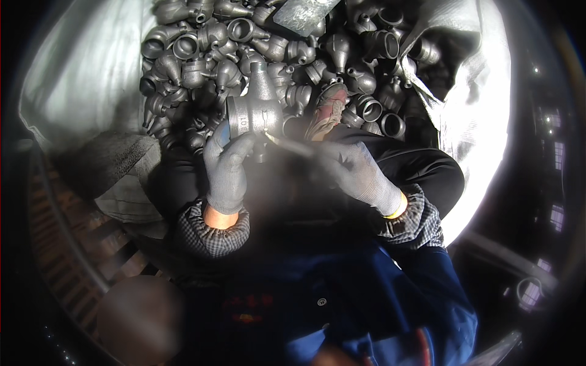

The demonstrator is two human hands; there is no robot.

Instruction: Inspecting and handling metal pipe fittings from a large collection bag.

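My left hand (228,174), in a grey knit glove, is closed round the lower left side of a grey metal pipe fitting (261,108). This casting has a wide threaded end facing left, a narrow neck pointing away from me and raised lettering on its body. From the right, my gloved right hand (360,174) grips a slim, pale, pointed tool (292,145), blurred along its length. Its tip meets the lower part of the fitting, or lies just in front of it. Exactly which kind of tool it is cannot be made out.
A heap of similar metal fittings (226,73) fills a large white woven sack (91,73) beyond my knees. On the heap lies a flat grey plate (303,15). A pinkish shoe (328,113) rests among the fittings. Slatted wood (73,244) shows at left.
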